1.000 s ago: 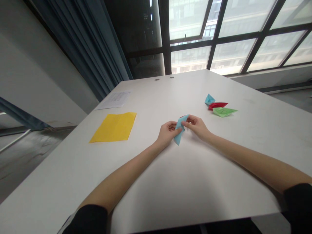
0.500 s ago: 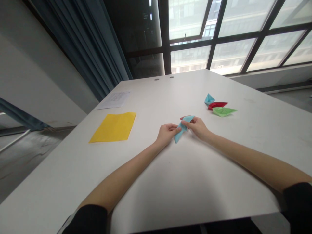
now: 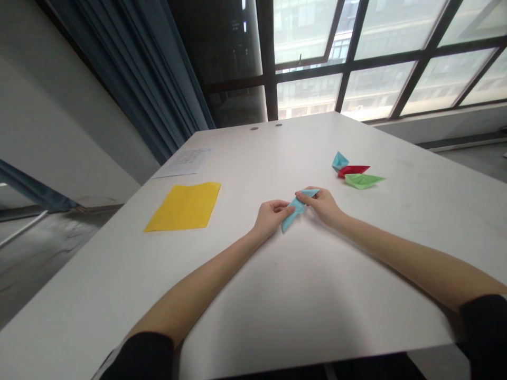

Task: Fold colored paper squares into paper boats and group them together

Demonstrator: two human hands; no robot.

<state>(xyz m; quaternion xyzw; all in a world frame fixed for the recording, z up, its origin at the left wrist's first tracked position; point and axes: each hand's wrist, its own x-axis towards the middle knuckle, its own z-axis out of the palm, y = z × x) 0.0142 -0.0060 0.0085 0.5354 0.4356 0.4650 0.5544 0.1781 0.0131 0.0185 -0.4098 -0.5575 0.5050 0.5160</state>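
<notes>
Between my two hands is a folded light-blue paper (image 3: 298,206), held at a slant just above the white table (image 3: 253,295). Its one pointed end juts out below my left hand (image 3: 272,215), whose thumb and fingers pinch the lower left part. At the upper right part, my right hand (image 3: 321,203) is closed on the same paper, thumb on top and fingers behind. The fingers hide some of the folds. To the right of my right hand lie three folded paper boats: a blue one (image 3: 339,161), a red one (image 3: 353,170) and a green one (image 3: 363,181).
A stack or sheet of yellow paper (image 3: 184,207) lies on the left of the table. Behind it is a white printed sheet (image 3: 185,162) near the left edge. Two round grommets are set near the far edge, with a curtain (image 3: 158,68) and windows beyond.
My right hand has shifted slightly to the right, and the blue paper looks a little more spread between the hands. My left hand stays almost in place.
</notes>
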